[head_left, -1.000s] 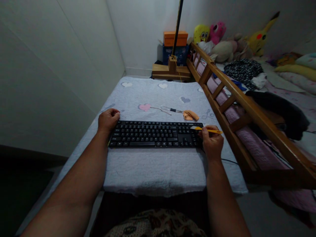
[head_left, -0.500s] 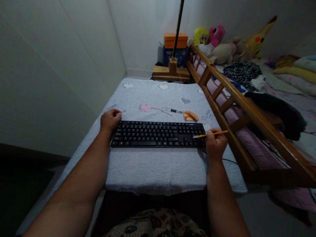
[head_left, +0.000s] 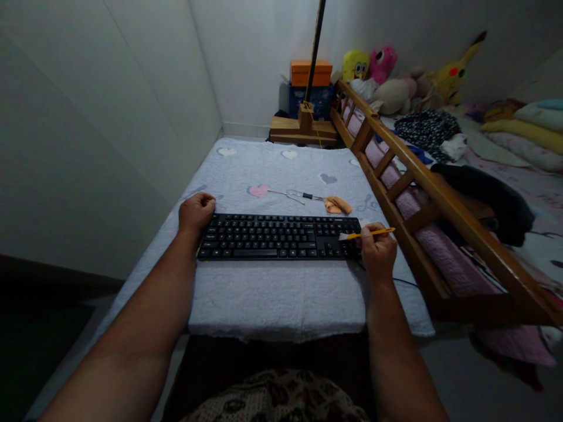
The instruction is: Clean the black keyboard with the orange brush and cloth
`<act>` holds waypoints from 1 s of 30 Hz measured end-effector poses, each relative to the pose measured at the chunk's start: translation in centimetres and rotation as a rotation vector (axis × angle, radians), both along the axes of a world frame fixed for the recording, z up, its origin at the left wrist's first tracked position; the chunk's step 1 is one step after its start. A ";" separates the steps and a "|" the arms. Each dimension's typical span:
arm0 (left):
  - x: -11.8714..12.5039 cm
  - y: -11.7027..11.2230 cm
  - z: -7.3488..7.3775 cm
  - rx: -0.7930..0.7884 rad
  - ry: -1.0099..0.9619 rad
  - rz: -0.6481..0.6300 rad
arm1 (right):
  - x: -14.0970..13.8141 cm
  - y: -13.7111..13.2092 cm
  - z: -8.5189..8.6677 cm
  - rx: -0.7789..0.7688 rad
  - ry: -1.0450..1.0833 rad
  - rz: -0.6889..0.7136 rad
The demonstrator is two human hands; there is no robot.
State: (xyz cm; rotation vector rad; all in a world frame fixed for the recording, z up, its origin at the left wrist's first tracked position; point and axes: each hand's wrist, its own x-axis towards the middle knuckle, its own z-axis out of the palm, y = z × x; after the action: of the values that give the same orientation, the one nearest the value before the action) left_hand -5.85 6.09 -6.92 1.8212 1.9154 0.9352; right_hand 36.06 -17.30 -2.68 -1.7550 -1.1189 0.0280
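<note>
Yellow-handled brush with pale bristles (head_left: 351, 236): tip sits slightly higher over the long black keyboard's (head_left: 264, 237) right end, mid-frame, than half a second ago. Right hand (head_left: 379, 251), right of centre: grip clamped on brush handle. Left hand (head_left: 196, 213), left of centre: fingers curled by keyboard's upper-left corner; cannot tell whether grip holds it.

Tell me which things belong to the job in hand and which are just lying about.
In use, it seems:
brush, in the right hand
keyboard, under the brush, by the left hand

Lying about:
cloth and metal tool, beyond the keyboard
orange box
plush toys
</note>
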 end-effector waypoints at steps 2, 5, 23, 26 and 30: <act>0.0 0.1 0.0 -0.001 0.003 0.004 | 0.2 -0.5 0.2 -0.017 -0.014 0.006; 0.0 0.1 0.0 -0.003 0.005 0.003 | 0.1 -1.3 0.4 -0.042 -0.011 0.027; 0.0 0.1 0.1 -0.002 0.000 -0.001 | 0.1 -3.0 0.4 0.050 0.069 -0.001; 0.1 0.0 0.3 -0.004 0.000 0.003 | 0.2 -2.1 0.6 0.044 0.075 -0.010; 0.2 -0.1 0.5 0.000 -0.006 0.008 | 0.6 -0.4 0.5 0.031 0.079 0.014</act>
State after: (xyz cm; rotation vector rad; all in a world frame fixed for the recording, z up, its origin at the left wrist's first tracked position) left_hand -5.63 6.03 -6.47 1.8104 1.9202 0.9422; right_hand 36.67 -17.67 -2.22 -1.7044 -1.0692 0.0871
